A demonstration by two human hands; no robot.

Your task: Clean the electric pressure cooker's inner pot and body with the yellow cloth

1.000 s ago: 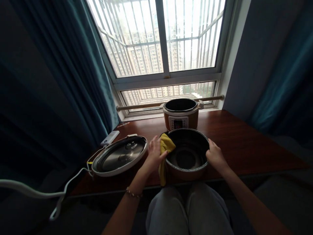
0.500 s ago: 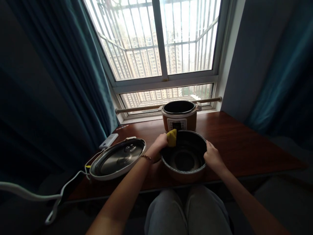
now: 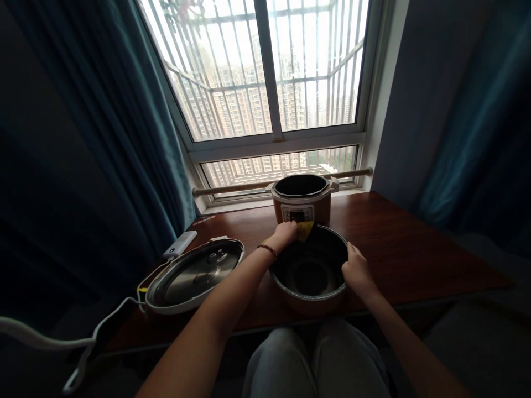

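A round pot with a dark inside (image 3: 311,276) stands near the table's front edge. My left hand (image 3: 287,233) is closed on a yellow cloth (image 3: 305,230), which lies against the far rim of the pot. On the pot's right rim, my right hand (image 3: 357,271) grips with the thumb and fingers closed on its edge. Just behind the pot is an orange and white electric cooker (image 3: 302,202), lidless, with a control panel on its front.
To the left, a round lid (image 3: 199,273) lies with its metallic inside up. Beyond it is a white box (image 3: 181,244) with a cable (image 3: 112,315). A reddish-brown table (image 3: 398,249) holds everything, before a barred window (image 3: 265,83). Blue curtains (image 3: 136,138) hang at the sides.
My left hand has slid the yellow cloth rightward along the pot's far rim. My right hand keeps its hold on the right rim. The view has shifted slightly.
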